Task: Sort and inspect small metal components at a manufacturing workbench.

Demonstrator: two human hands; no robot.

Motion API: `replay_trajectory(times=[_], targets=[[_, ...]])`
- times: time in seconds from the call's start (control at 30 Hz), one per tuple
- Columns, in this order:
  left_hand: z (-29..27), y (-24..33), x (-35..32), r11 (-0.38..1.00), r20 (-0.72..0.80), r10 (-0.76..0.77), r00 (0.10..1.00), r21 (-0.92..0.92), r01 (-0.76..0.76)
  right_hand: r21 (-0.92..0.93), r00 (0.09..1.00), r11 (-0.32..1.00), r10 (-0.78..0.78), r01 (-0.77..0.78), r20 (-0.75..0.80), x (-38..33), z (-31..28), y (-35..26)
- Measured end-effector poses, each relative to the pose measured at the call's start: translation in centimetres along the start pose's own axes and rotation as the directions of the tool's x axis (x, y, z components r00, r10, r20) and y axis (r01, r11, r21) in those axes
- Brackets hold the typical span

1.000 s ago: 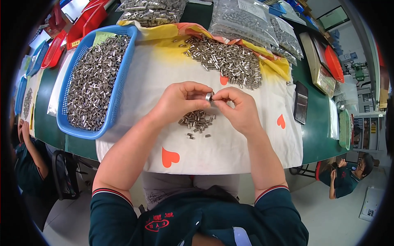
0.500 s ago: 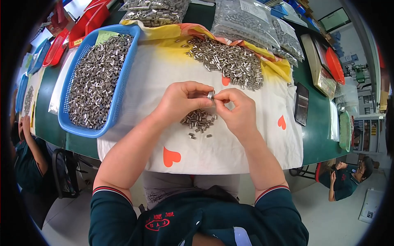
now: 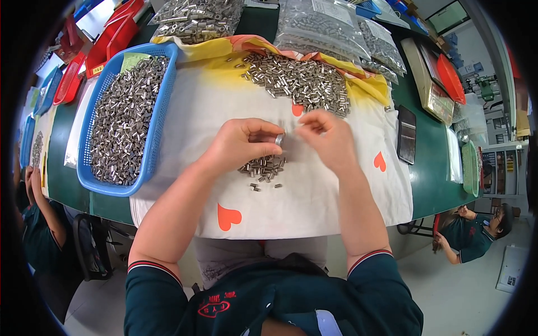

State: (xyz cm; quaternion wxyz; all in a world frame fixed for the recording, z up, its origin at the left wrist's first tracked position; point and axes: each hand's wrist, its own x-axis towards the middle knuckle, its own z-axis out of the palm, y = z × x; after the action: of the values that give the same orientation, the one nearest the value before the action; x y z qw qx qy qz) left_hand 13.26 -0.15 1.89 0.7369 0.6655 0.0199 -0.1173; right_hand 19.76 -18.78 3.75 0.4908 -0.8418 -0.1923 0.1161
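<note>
My left hand (image 3: 242, 143) pinches a small silver metal sleeve (image 3: 279, 139) between thumb and fingers above a white cloth (image 3: 314, 196) with red hearts. Just to the right, my right hand (image 3: 328, 137) is a little apart from the sleeve, its fingers curled as if pinching something too small to make out. Below both hands lies a small pile of metal sleeves (image 3: 263, 169). A large heap of the same sleeves (image 3: 297, 81) lies on the cloth beyond my hands.
A blue basket (image 3: 157, 117) full of metal sleeves stands at the left. Clear bags of parts (image 3: 319, 25) lie at the back, red trays (image 3: 106, 39) at the far left. A dark flat device (image 3: 406, 134) lies at the right. Seated people are at both sides.
My hands were together on the sleeve; now the right hand has drawn slightly to the right, leaving the sleeve in my left fingers.
</note>
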Motion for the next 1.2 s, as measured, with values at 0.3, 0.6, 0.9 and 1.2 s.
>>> replay_trajectory(times=[0.3,0.6,0.9,1.2], targets=[[0.1,0.1,0.0,0.999,0.042,-0.040,0.998,0.039,0.038,-0.464,0.974,0.877,0.023,-0.128,-0.225,1.6,-1.9,2.3],[-0.5,-0.4,0.5,0.988,-0.013,0.058,0.998,-0.144,-0.059,0.038,0.997,0.999,-0.033,0.035,-0.067,-0.1,-0.5,-0.9],[-0.5,-0.4,0.4,0.985,0.019,0.054,0.998,-0.163,-0.051,0.036,0.978,0.978,-0.207,0.206,0.033,-1.3,1.6,-1.3],[-0.3,-0.7,0.4,0.999,-0.077,0.023,0.997,-0.044,-0.027,-0.289,0.909,0.875,-0.415,0.389,-0.033,-1.3,2.8,-1.2]])
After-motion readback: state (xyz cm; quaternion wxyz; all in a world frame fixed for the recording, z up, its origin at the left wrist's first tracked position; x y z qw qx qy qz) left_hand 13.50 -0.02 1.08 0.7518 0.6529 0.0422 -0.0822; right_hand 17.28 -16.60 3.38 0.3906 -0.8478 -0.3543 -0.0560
